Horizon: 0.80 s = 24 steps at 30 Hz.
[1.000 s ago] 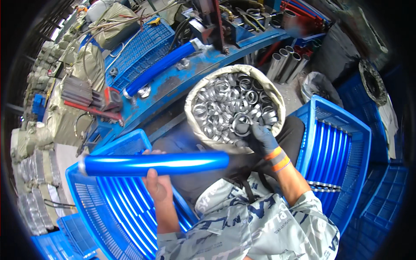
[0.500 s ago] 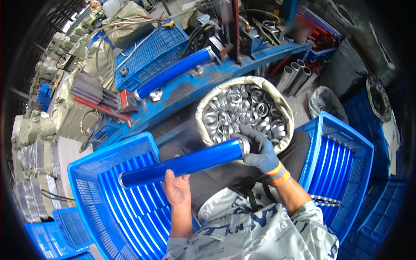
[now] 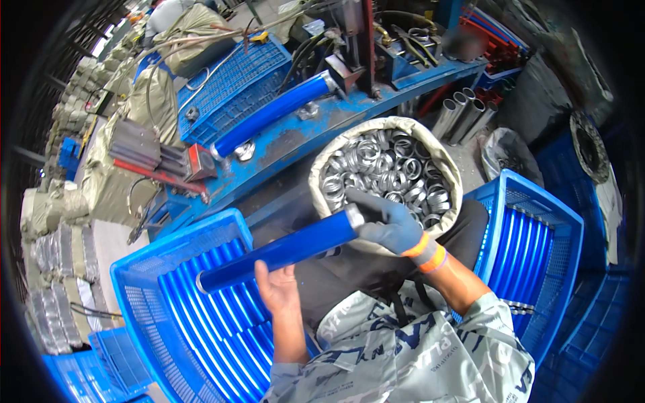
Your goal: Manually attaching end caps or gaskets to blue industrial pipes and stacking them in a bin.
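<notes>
Blue tube (image 3: pixel 289 254) rests in curled left fingers (image 3: pixel 262 275); right fingers (image 3: pixel 377 205) grip its silver end (image 3: pixel 354 215)

The blue tube (image 3: pixel 302 250) hides part of the left grip (image 3: pixel 279 290), 1 round thing (image 3: pixel 465 44) at the right end of the counter (image 3: pixel 285 144) is too blurred to identify, and the lower edge cuts off the left crate (image 3: pixel 134 310) and patterned shirt (image 3: pixel 403 359).

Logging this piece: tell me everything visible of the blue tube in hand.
The tube is long, round, glossy blue and metallic-looking, with silvery bands at both ends, the right one wider. It slants up to the right, partly over the left crate. The left hand holds its middle; the gloved right hand touches its right end.
</notes>
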Tool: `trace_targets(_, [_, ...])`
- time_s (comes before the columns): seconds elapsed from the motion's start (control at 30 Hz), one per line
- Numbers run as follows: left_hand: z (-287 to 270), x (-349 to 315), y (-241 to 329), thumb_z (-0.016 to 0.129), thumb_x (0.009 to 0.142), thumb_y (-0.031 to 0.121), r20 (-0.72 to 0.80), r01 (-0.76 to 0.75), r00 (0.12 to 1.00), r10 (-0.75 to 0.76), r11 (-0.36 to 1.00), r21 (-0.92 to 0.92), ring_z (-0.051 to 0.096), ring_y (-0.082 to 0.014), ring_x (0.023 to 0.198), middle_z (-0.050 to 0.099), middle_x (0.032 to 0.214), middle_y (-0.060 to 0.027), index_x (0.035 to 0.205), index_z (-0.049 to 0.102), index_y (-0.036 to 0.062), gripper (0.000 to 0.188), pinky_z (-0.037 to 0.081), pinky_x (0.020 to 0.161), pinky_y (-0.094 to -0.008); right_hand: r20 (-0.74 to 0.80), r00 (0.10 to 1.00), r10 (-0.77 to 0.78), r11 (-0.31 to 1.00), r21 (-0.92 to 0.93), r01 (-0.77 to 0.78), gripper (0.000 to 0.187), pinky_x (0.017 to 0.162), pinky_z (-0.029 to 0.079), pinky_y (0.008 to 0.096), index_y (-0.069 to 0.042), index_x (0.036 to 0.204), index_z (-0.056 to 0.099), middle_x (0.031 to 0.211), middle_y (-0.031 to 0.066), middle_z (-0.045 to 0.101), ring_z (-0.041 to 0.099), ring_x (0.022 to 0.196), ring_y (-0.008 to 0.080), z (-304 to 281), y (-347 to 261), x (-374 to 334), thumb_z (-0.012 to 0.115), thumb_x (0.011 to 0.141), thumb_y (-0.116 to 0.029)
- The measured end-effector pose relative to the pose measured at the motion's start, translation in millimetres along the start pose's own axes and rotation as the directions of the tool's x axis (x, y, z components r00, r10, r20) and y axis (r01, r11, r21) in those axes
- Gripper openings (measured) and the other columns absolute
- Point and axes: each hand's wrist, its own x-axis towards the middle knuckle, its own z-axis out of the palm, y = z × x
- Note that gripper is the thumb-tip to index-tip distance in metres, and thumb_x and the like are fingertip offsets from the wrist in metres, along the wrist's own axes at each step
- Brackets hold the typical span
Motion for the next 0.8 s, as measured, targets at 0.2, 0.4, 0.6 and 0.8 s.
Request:
trace_targets(0.2, [-5, 22, 28, 0.08, 0.106, 0.049, -0.085, -0.025, 0.996, 0.009, 0.984, -0.178, 0.061, -0.0319, 0.148, 0.065, 0.156, -0.018, 0.154, 0.055, -0.0026, 0.075, 0.047, 0.131, -0.0503, -0.021, 0.963, -0.27, 0.832, -0.508, 0.222, 0.073, 0.124, 0.047, 0.038, 0.005, 0.167, 0.05, 0.161, 0.0215, 0.065, 0.062, 0.146, 0.0291, -39, -12, 181, 0.073, 0.109, -0.032])
trace_targets(0.4, [-22, 24, 64, 0.073, 0.11, 0.053, -0.11, -0.138, 0.987, 0.118, 0.973, -0.188, 0.052, -0.0312, 0.154, 0.058, 0.162, -0.0165, 0.159, 0.054, 0.0013, 0.073, 0.042, 0.132, -0.0496, 0.169, 0.805, -0.569, 0.081, -0.962, 0.259, 0.056, 0.13, 0.04, 0.0551, -0.007, 0.157, 0.064, 0.16, 0.018, 0.063, 0.053, 0.153, 0.0433, 22, -18, 347, 0.067, 0.106, -0.03])
trace_targets(0.6, [-21, 49, 48, 0.072, 0.113, 0.044, -0.073, -0.077, 0.995, 0.068, 0.988, -0.133, 0.054, -0.0317, 0.15, 0.059, 0.159, -0.0162, 0.156, 0.057, 0.0029, 0.061, 0.042, 0.129, -0.0492, 0.045, 0.969, -0.242, -0.299, -0.954, -0.031, 0.055, 0.128, 0.038, 0.0609, -0.021, 0.151, 0.066, 0.148, 0.0125, 0.069, 0.06, 0.145, 0.0367, -21, -36, 368, 0.073, 0.097, -0.025])
trace_targets(0.8, [1, 92, -11, 0.075, 0.113, 0.039, -0.039, 0.072, 0.997, -0.073, 0.997, -0.033, 0.058, -0.0289, 0.147, 0.062, 0.155, -0.0131, 0.155, 0.058, 0.0053, 0.057, 0.041, 0.132, -0.0514, 0.05, 0.739, -0.671, 0.432, -0.784, 0.446, 0.068, 0.101, 0.06, 0.0414, -0.006, 0.152, 0.064, 0.13, 0.0197, 0.077, 0.077, 0.107, 0.0279, -20, -139, 195, 0.083, 0.089, -0.022])
